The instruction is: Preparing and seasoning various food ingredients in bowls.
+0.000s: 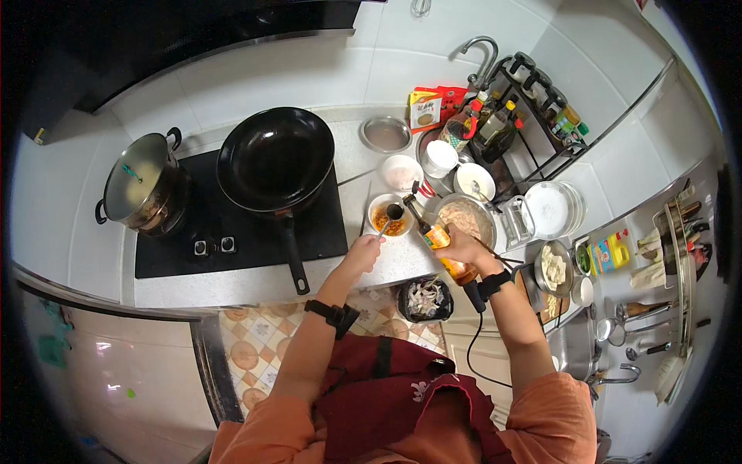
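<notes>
A spoon (pixel 394 213) filled with dark liquid is gripped by its handle in my left hand (pixel 364 255). Its bowl is over a white bowl (pixel 373 204) that contains a reddish-brown mixture (pixel 384 224). My right hand (pixel 464 246) grasps a glass sauce bottle (pixel 432 233), tilted with its open neck towards the spoon; the label bears writing. Just beyond the bottle is a metal basin (pixel 491 216) with pale, wet pieces of food in it, probably sliced meat. A pair of chopsticks (pixel 499 253) leans at the basin, partly hidden by my right hand.
To the left, a black wok (pixel 272 156) and a lidded pot (pixel 142 180) sit on the cooktop (pixel 243 249). Bottles (pixel 493 130), a white tub (pixel 439 158) and a small bowl (pixel 401 172) crowd the back. Below the counter edge is a waste bin (pixel 426 298).
</notes>
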`<state>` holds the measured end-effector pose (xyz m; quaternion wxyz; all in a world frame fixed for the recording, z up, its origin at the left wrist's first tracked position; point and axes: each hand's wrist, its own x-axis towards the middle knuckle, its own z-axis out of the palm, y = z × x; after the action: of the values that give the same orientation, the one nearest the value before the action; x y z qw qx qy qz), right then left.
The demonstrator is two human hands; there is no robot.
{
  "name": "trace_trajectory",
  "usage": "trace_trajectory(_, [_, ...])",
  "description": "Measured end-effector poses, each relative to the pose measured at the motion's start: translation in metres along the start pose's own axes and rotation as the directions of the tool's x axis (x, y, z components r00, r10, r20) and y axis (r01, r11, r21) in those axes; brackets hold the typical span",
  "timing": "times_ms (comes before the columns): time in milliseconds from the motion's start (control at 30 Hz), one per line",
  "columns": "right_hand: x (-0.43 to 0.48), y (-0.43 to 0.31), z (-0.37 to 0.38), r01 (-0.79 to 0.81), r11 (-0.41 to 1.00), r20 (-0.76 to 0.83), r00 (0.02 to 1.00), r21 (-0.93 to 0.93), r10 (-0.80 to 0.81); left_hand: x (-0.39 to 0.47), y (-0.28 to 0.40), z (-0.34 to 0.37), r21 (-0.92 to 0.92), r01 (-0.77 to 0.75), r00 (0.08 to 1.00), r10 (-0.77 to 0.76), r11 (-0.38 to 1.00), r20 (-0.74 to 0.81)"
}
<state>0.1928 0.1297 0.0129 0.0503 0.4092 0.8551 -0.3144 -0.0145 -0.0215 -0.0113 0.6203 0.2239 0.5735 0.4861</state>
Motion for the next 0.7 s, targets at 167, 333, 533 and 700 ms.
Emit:
trace_trajectory(167, [-0.002, 0.01, 0.016, 0.029, 0.981, -0.047, 0.999, 0.193, -0.021, 0.023, -0.017, -0.006, 0.354, -0.097, 0.992, 0.121, 0.93, -0.045])
trace_trajectory(333, [-0.014, 0.002, 0.02, 0.044, 0.969, -0.129, 0.992, 0.244, -0.012, 0.014, -0.011, 0.01, 0.939, -0.178, 0.902, 0.431, 0.294, 0.036])
trace_trajectory(533, [-0.025, -0.004, 0.02, 0.07, 0.955, -0.189, 0.982, 0.29, -0.015, 0.006, -0.015, 0.011, 0.987, -0.136, 0.898, 0.43, 0.081, 0.088])
trace_trajectory(700, [-0.03, -0.005, 0.022, 0.081, 0.939, -0.229, 0.973, 0.334, -0.002, 0.005, -0.019, 0.009, 0.989, -0.128, 0.899, 0.429, 0.07, 0.086])
